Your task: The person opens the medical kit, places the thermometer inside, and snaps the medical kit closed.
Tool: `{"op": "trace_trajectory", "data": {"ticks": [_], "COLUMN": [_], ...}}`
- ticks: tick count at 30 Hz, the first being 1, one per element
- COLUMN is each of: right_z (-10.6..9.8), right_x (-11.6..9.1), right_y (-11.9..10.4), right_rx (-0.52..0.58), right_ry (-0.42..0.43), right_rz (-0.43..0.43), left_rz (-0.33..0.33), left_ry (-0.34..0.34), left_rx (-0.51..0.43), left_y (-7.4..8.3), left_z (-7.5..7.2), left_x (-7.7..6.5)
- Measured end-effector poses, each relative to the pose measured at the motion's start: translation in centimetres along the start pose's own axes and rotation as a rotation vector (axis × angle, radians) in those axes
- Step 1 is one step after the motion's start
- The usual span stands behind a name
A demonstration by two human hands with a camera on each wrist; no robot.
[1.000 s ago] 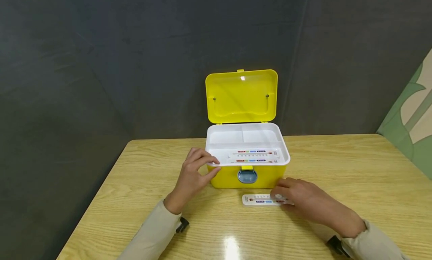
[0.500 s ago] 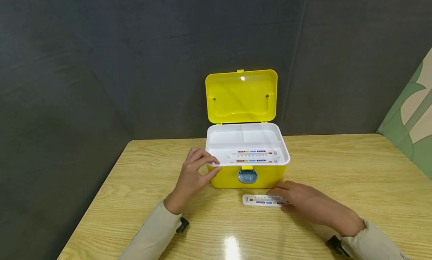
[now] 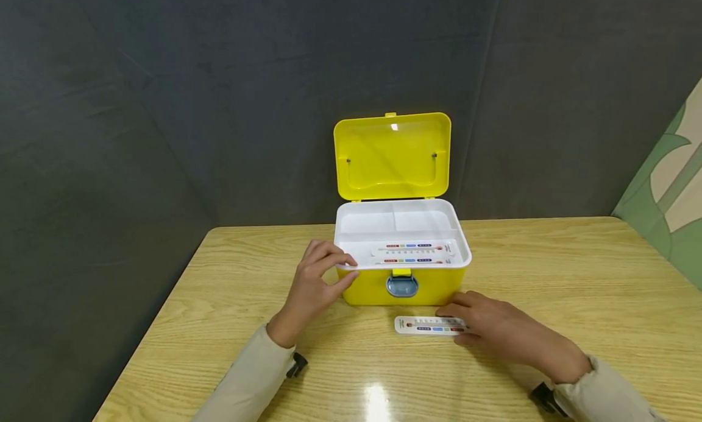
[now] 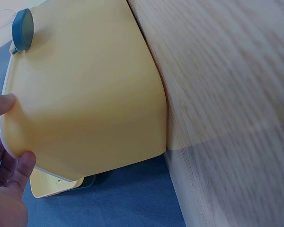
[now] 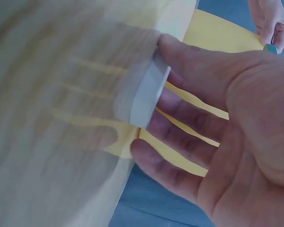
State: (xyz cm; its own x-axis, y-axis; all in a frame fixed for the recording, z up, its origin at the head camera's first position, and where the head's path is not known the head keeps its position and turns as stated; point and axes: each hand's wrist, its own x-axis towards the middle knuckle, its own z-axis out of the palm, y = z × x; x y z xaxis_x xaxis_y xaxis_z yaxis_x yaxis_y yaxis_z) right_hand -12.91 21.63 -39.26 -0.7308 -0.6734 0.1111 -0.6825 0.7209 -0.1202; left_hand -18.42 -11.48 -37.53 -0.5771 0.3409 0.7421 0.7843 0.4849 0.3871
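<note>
A yellow storage box (image 3: 364, 290) stands on the table with its lid (image 3: 392, 157) raised. In its white inner tray (image 3: 364, 222) lie two white thermometer cards (image 3: 412, 249) with coloured labels. My left hand (image 3: 315, 276) holds the front left rim of the box, its thumb outside and fingertips over the edge; the left wrist view shows these fingers (image 4: 21, 168) at the rim. A third thermometer card (image 3: 425, 326) lies flat before the box. My right hand (image 3: 501, 327) grips its right end, which the fingers partly hide; the right wrist view shows its white end (image 5: 149, 92) between thumb and fingers.
A blue-grey latch (image 3: 402, 286) hangs at the box front. Dividers split the tray into compartments. Wooden tabletop (image 3: 548, 270) extends on both sides, with a dark cloth wall (image 3: 274, 105) behind and a green patterned panel (image 3: 669, 196) at the right.
My right hand's fingers have shifted slightly at the thermometer card's right end, and the card has slid a little. The left hand and the box stay where they were.
</note>
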Motion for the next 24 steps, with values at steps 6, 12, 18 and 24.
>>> {"op": "trace_trajectory", "data": {"ticks": [6,12,18,24], "right_z": [0.02,0.04,0.03,-0.01], "right_x": [0.09,0.13,0.31,0.32], "right_y": [-0.08,-0.26,-0.42,-0.50], "right_rx": [0.015,0.011,0.012,0.017], "right_ry": [-0.007,0.000,-0.031,-0.044], "right_rz": [0.013,0.011,0.022,0.032], "left_rz": [0.004,0.004,0.004,0.003], "left_ry": [0.003,0.003,0.000,-0.001], "left_rx": [0.000,0.000,-0.002,-0.002], "left_y": [0.03,0.13,0.15,0.11], "left_z": [-0.02,-0.03,-0.06,-0.04], "left_x": [0.03,0.12,0.11,0.06]}}
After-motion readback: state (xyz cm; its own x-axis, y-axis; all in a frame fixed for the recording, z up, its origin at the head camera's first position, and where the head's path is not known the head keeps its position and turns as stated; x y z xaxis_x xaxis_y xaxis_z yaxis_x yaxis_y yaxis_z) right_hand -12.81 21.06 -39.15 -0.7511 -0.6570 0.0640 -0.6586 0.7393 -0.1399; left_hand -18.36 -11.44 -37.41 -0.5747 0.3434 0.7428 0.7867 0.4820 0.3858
